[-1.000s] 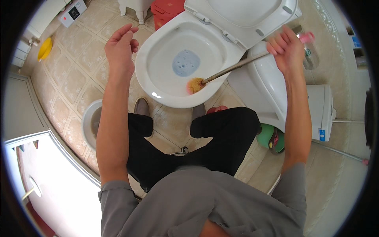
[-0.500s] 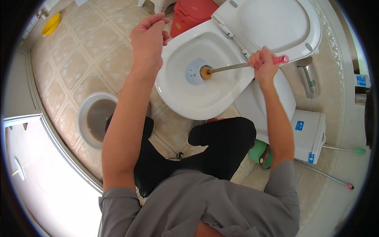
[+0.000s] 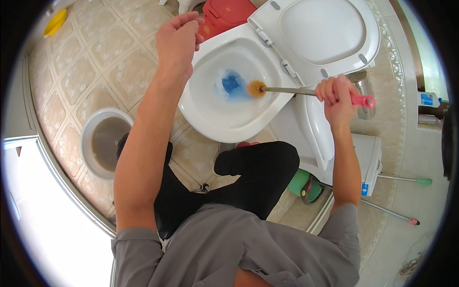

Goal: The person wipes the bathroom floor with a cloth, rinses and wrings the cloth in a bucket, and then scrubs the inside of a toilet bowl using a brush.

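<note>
A white toilet bowl (image 3: 210, 124) stands open on the tiled floor, its lid (image 3: 318, 36) raised. Blue liquid (image 3: 233, 83) sits in the water at the bottom. My right hand (image 3: 334, 93) grips the pink-ended metal handle of a toilet brush (image 3: 287, 90). Its orange bristle head (image 3: 256, 88) is inside the bowl, right beside the blue patch. My left hand (image 3: 178, 36) hovers above the bowl's left rim, fingers loosely curled, holding nothing.
A round white floor basin (image 3: 88, 143) with murky water lies left of my legs. A red bin (image 3: 224, 14) stands behind the toilet. A white cistern (image 3: 368, 158), a green object (image 3: 303, 184) and two thin rods (image 3: 397, 179) are at right. A yellow item (image 3: 55, 21) lies far left.
The brush head moved from the bowl's near rim down to the blue water at the bottom. My right hand drew closer to the bowl, and the view shifted so the toilet sits more central.
</note>
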Available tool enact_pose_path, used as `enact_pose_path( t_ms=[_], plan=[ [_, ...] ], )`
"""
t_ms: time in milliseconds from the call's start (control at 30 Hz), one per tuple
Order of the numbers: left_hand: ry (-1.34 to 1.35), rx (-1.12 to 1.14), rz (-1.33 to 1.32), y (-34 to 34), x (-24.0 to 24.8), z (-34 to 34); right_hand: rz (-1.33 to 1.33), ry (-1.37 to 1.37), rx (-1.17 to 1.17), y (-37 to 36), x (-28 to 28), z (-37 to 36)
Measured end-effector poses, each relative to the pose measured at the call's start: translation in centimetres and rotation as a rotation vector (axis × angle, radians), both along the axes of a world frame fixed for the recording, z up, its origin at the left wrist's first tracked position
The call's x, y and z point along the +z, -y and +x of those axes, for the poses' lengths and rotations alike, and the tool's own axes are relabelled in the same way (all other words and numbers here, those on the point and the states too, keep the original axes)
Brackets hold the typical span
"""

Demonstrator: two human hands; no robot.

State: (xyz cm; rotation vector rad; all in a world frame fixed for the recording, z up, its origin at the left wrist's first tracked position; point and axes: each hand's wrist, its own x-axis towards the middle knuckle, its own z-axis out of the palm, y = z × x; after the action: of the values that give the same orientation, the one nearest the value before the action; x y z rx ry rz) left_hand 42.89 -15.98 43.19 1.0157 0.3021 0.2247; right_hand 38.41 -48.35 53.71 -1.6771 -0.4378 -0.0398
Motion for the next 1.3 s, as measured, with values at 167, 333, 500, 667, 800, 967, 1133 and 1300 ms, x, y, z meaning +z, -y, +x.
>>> enact_pose_path(
  t_ms=[167, 333, 500, 667, 800, 967, 1133, 1300],
  plan=[
    [-0.028, -0.041, 0.026, 0.3, -0.2, -0.6, -0.202, 0.232, 0.002, -0.7, -0.3, -6.1],
    [-0.014, -0.065, -0.038, 1.3, -0.4, -0.3, -0.066, 0.450, 0.031, 4.0, -8.5, -6.4],
    [-0.051, -0.030, -0.003, 0.3, -0.7, -1.1, -0.249, 0.590, 0.190, 5.9, -10.2, -10.0],
    [-0.030, -0.077, 0.014, 1.3, -1.2, -1.0, -0.452, 0.683, 0.298, 5.7, -12.1, -7.5],
    [-0.131, -0.107, -0.003, 1.7, -1.6, -1.7, -0.655, 0.644, 0.519, 2.4, -12.3, -8.0],
    [-0.038, -0.126, 0.008, 2.2, 0.0, -2.4, -0.569, 0.534, 0.427, 9.1, -12.3, -10.2],
    [-0.056, -0.121, 0.082, 2.7, -0.9, -1.5, -0.394, 0.662, 0.195, 3.8, -14.3, -6.6],
    [-0.042, -0.118, 0.045, 3.1, -0.5, -1.3, -0.155, 0.475, 0.036, 4.4, -10.3, -7.6]
  ],
)
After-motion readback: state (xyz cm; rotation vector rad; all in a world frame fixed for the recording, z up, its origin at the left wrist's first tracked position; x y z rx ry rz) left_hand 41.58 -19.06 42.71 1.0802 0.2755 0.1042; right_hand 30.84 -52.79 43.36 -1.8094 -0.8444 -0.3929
